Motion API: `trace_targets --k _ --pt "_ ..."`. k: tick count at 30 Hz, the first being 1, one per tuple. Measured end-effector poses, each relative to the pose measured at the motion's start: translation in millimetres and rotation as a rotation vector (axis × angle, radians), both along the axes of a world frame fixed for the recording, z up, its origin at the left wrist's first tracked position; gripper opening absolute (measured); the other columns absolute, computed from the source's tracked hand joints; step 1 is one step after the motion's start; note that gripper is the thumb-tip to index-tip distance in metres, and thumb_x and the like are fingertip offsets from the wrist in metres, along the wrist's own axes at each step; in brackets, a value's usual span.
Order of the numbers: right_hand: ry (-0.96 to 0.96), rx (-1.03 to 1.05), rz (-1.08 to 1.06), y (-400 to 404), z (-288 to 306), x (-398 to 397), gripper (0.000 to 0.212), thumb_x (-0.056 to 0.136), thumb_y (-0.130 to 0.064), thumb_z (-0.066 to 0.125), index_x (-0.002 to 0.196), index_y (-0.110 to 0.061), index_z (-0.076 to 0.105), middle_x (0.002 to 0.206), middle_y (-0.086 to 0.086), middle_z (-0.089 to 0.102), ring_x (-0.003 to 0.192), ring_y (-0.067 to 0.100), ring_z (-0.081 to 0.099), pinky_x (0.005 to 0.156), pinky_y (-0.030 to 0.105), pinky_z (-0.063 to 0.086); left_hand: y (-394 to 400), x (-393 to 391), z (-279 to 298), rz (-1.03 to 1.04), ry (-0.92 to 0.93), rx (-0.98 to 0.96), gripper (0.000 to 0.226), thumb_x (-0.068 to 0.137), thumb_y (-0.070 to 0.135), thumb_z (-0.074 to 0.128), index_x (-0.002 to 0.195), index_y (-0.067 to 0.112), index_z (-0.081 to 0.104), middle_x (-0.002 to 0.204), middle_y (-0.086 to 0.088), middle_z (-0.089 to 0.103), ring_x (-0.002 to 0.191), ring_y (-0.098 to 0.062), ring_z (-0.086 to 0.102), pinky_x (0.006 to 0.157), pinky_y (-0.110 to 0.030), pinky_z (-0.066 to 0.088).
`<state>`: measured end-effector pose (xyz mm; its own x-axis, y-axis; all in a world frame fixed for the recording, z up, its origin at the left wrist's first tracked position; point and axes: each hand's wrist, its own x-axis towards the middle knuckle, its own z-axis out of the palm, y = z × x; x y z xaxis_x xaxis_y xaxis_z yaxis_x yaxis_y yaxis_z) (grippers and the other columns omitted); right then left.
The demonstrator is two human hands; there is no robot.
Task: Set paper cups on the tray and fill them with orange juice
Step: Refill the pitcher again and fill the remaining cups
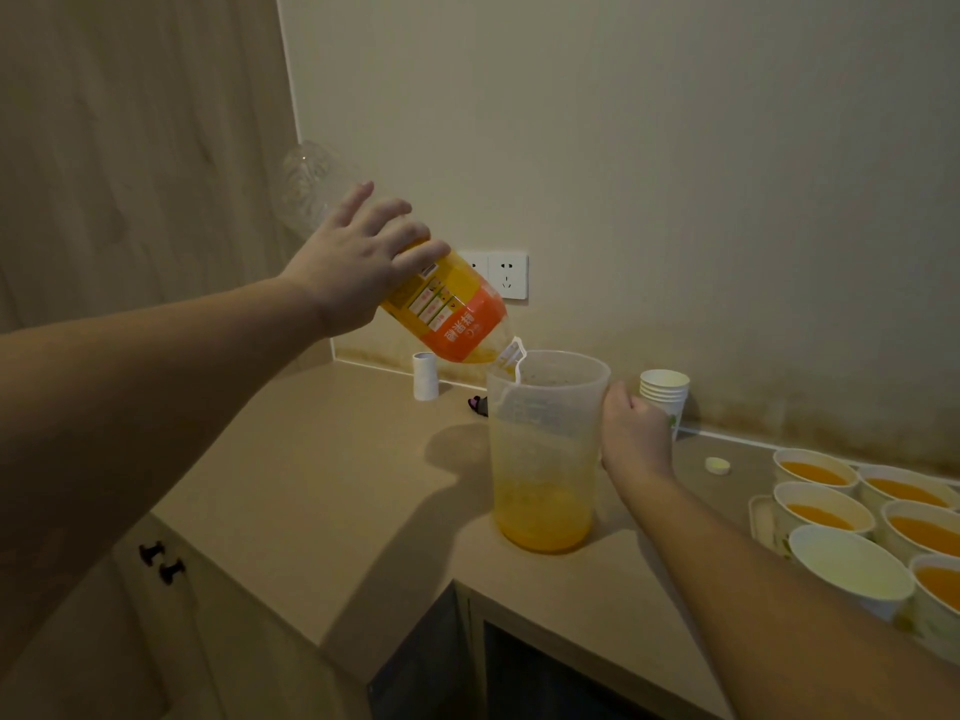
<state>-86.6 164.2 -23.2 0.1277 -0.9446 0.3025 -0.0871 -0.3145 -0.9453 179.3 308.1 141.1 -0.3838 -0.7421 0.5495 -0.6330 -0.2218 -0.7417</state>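
Note:
My left hand (353,262) grips a large orange juice bottle (447,309), tipped mouth-down over a clear plastic jug (545,449). Orange juice fills the jug's bottom part. My right hand (634,433) holds the jug at its right side, where the handle is hidden behind my fingers. At the right edge a pale tray (757,517) carries several paper cups (815,472) filled with juice, and one cup (852,569) near the front holds none. A stack of spare paper cups (665,392) stands by the wall behind my right hand.
The beige counter (337,485) runs along the wall, its front edge dropping to dark cabinets. A small white tube (426,376) and a dark small object (479,405) sit near the wall. A bottle cap (718,465) lies behind the tray. Wall sockets (506,275) sit above.

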Motion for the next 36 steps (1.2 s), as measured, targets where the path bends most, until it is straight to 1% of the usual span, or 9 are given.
trace_targets --k 4,8,12,17,21,25,29,33,36 --pt "0.011 0.000 -0.001 0 0 0 0.049 0.100 -0.038 0.038 0.065 -0.010 0.059 0.065 0.014 0.052 0.067 0.027 0.052 0.064 0.035 0.041 -1 -3 3 -0.004 -0.027 -0.001 0.090 0.073 0.013 0.087 0.148 0.022 0.038 0.139 -0.016 0.052 0.137 -0.043 0.040 0.120 -0.062 0.013" --pt "0.003 0.022 0.019 1 0 0 0.050 0.100 -0.039 0.037 0.074 -0.006 0.063 0.067 0.013 0.051 0.067 0.025 0.052 0.065 0.037 0.044 -3 -4 7 -0.011 -0.070 0.007 0.089 0.072 0.010 0.086 0.147 0.022 0.038 0.138 -0.016 0.053 0.135 -0.044 0.041 0.120 -0.063 0.014" --pt "-0.007 0.022 0.031 2 1 -1 0.048 0.101 -0.038 0.037 0.070 -0.010 0.061 0.065 0.011 0.051 0.067 0.024 0.052 0.065 0.037 0.044 -4 -7 12 0.001 -0.103 0.031 0.090 0.073 0.012 0.087 0.147 0.023 0.037 0.139 -0.016 0.052 0.136 -0.043 0.041 0.120 -0.063 0.015" --pt "0.002 0.017 0.029 3 2 -3 0.047 0.102 -0.035 0.037 0.069 -0.009 0.059 0.066 0.013 0.051 0.068 0.025 0.052 0.065 0.036 0.040 -8 -18 22 -0.021 -0.168 0.073 0.092 0.072 0.014 0.089 0.147 0.023 0.036 0.139 -0.016 0.052 0.137 -0.043 0.041 0.119 -0.065 0.020" --pt "-0.004 0.032 0.028 3 2 -2 0.047 0.101 -0.037 0.037 0.072 -0.008 0.062 0.068 0.014 0.053 0.069 0.026 0.053 0.066 0.037 0.042 -13 -24 25 -0.020 -0.206 0.085 0.095 0.071 0.014 0.089 0.146 0.024 0.032 0.139 -0.016 0.052 0.137 -0.043 0.041 0.119 -0.065 0.021" --pt "-0.009 0.052 0.045 1 0 -4 0.046 0.101 -0.038 0.037 0.077 -0.009 0.063 0.068 0.012 0.050 0.068 0.023 0.051 0.064 0.036 0.041 -17 -30 30 -0.012 -0.238 0.094 0.096 0.071 0.015 0.089 0.147 0.025 0.030 0.141 -0.015 0.051 0.139 -0.042 0.039 0.121 -0.063 0.016" --pt "-0.011 0.042 0.018 1 0 -2 0.047 0.101 -0.038 0.037 0.073 -0.010 0.062 0.067 0.011 0.052 0.067 0.024 0.052 0.064 0.037 0.044 -22 -38 34 0.030 -0.298 0.105 0.093 0.075 0.021 0.087 0.149 0.026 0.032 0.145 -0.012 0.049 0.142 -0.040 0.036 0.123 -0.061 0.011" --pt "0.021 0.014 -0.009 2 2 1 0.050 0.100 -0.039 0.037 0.068 -0.010 0.062 0.064 0.012 0.055 0.067 0.027 0.056 0.064 0.039 0.047 -27 -45 37 0.004 -0.351 0.122 0.090 0.073 0.017 0.087 0.148 0.024 0.037 0.143 -0.012 0.051 0.142 -0.040 0.037 0.122 -0.059 0.009" --pt "0.020 0.008 -0.016 1 2 0 0.050 0.100 -0.038 0.037 0.066 -0.009 0.061 0.064 0.014 0.056 0.066 0.028 0.056 0.063 0.036 0.045 -29 -49 39 -0.005 -0.385 0.135 0.090 0.074 0.016 0.086 0.149 0.024 0.037 0.143 -0.012 0.050 0.142 -0.040 0.035 0.122 -0.058 0.006"
